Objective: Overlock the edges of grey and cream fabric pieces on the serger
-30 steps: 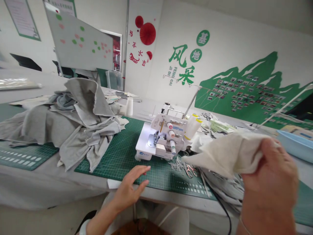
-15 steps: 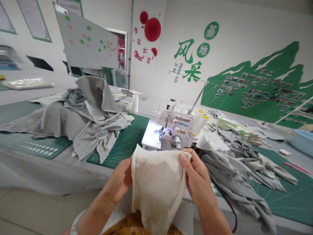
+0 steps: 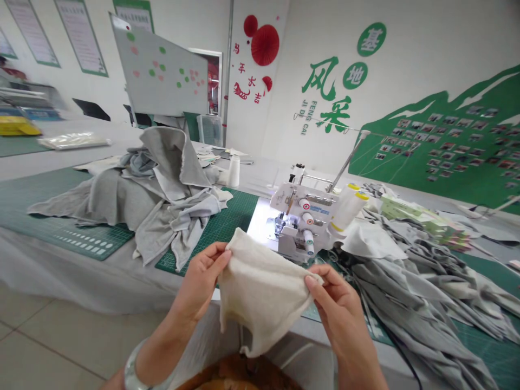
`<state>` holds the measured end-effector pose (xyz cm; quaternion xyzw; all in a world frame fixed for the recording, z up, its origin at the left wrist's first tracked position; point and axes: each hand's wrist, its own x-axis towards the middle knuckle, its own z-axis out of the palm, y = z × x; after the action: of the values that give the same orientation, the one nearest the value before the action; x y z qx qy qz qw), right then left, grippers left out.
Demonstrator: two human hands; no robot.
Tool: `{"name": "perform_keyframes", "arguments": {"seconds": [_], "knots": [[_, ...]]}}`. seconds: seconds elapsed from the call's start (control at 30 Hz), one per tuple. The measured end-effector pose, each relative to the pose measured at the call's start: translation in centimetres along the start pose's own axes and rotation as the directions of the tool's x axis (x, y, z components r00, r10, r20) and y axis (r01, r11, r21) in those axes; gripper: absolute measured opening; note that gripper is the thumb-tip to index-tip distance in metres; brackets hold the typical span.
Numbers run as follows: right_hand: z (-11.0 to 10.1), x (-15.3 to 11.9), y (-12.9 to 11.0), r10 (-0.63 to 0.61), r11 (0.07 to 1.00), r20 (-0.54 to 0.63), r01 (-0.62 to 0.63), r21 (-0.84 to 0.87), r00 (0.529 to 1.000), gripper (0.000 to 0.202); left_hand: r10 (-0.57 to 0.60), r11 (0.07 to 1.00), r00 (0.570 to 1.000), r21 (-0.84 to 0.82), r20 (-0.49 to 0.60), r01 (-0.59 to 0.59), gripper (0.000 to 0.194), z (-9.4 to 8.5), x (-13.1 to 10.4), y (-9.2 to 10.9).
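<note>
A cream piece of fabric (image 3: pixel 264 292) hangs between my two hands, in front of the table edge. My left hand (image 3: pixel 205 276) pinches its upper left corner between thumb and fingers. At the upper right corner, my right hand (image 3: pixel 335 292) grips the cloth the same way. The top edge is stretched and slopes down to the right; the lower part droops in folds. Just beyond the cloth stands a white overlock sewing machine (image 3: pixel 298 216) with its lamp lit over the needle area. My hands do not touch the machine.
Left of the machine, grey fabric pieces (image 3: pixel 109 195) lie heaped on a green cutting mat (image 3: pixel 239 211). More grey cloth (image 3: pixel 430 303) piles up on the right and hangs over the front edge. White thread cones (image 3: pixel 351 208) stand behind the machine; another thread cone (image 3: pixel 234 172) stands left.
Both hands have drawn a little farther apart, and the left corner of the fabric has risen. The cloth's lower end has lifted. My head view has turned slightly left.
</note>
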<state>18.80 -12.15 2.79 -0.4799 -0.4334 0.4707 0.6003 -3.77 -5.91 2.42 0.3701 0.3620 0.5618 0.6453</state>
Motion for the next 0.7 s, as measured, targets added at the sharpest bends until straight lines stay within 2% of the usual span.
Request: {"name": "perform_keyframes", "arguments": {"seconds": [0.1, 0.2, 0.27, 0.33, 0.4, 0.47, 0.5, 0.57, 0.7], "knots": [[-0.3, -0.2, 0.2, -0.023, 0.998, 0.084, 0.028, -0.054, 0.996, 0.020, 0.020, 0.999, 1.000, 0.044, -0.023, -0.019, 0.033, 0.2, 0.1, 0.8], [0.1, -0.2, 0.4, -0.010, 0.993, 0.217, 0.034, -0.109, 0.976, 0.018, 0.051, 0.979, 0.999, 0.195, 0.009, -0.051, 0.031, 0.4, 0.4, 1.7], [0.8, 0.0, 0.5, -0.001, 0.991, 0.288, 0.039, -0.125, 0.958, 0.016, 0.032, 0.943, 0.992, 0.324, 0.119, -0.070, 0.028, 0.8, 0.5, 2.3], [2.1, 0.3, 0.5, -0.046, 0.992, 0.317, 0.080, -0.094, 0.947, 0.022, -0.028, 0.878, 0.954, 0.463, 0.299, -0.119, 0.025, 1.4, 0.6, 2.6], [3.6, 0.7, 0.6, -0.129, 0.989, 0.301, 0.144, -0.028, 0.945, 0.029, -0.096, 0.801, 0.875, 0.559, 0.474, -0.214, 0.026, 2.0, 0.6, 2.7], [5.1, 1.2, 0.8, -0.158, 0.986, 0.255, 0.165, -0.006, 0.954, 0.031, -0.128, 0.752, 0.819, 0.593, 0.559, -0.287, 0.030, 2.4, 0.7, 2.5], [5.6, 1.4, 0.9, -0.158, 0.986, 0.210, 0.165, -0.018, 0.965, 0.029, -0.134, 0.738, 0.811, 0.603, 0.570, -0.302, 0.032, 2.5, 0.8, 2.4], [6.3, 2.0, 1.1, -0.160, 0.984, 0.105, 0.167, -0.063, 0.982, 0.027, -0.128, 0.708, 0.822, 0.631, 0.555, -0.316, 0.032, 2.3, 1.0, 2.2], [6.6, 2.7, 0.8, -0.195, 0.976, -0.052, 0.189, -0.104, 0.979, 0.027, -0.108, 0.615, 0.852, 0.707, 0.513, -0.348, 0.013, 0.5, 1.6, 1.3]]}}
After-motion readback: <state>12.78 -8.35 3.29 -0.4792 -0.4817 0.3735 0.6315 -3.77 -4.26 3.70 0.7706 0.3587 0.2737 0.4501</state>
